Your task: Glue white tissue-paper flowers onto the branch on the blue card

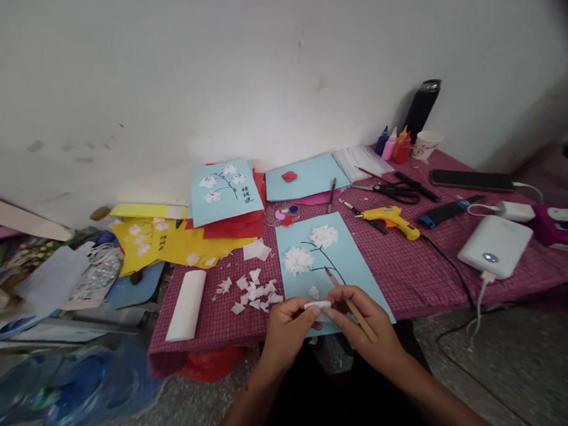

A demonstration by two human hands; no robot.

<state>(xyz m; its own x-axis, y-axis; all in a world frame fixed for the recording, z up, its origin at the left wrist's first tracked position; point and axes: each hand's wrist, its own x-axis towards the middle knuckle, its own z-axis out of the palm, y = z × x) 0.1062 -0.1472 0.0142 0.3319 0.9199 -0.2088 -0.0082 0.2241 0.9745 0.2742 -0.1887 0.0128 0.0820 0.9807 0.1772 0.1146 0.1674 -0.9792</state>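
Between the fingertips of my left hand (291, 329) and my right hand (367, 322) is a small folded or rolled piece of white paper (317, 304). A paintbrush (358, 316) with a wooden handle also sits in my right hand, its dark tip pointing away from me. Below and beyond both hands lies a light blue sheet (353, 253) with a drawn dark branch (329, 257). Two fluffy white paper flowers (298, 260) are on it, plus a small white tuft (314, 292) near my fingers. Torn white paper scraps (255, 292) lie left of the sheet.
A white paper roll (186, 305) lies at the table's left. To the right are a yellow glue gun (390, 219), scissors (397, 192), a box cutter (447, 212) and a white power bank (495, 246) with cables. Finished flower pictures (223, 209) and a black bottle (423, 107) stand farther back.
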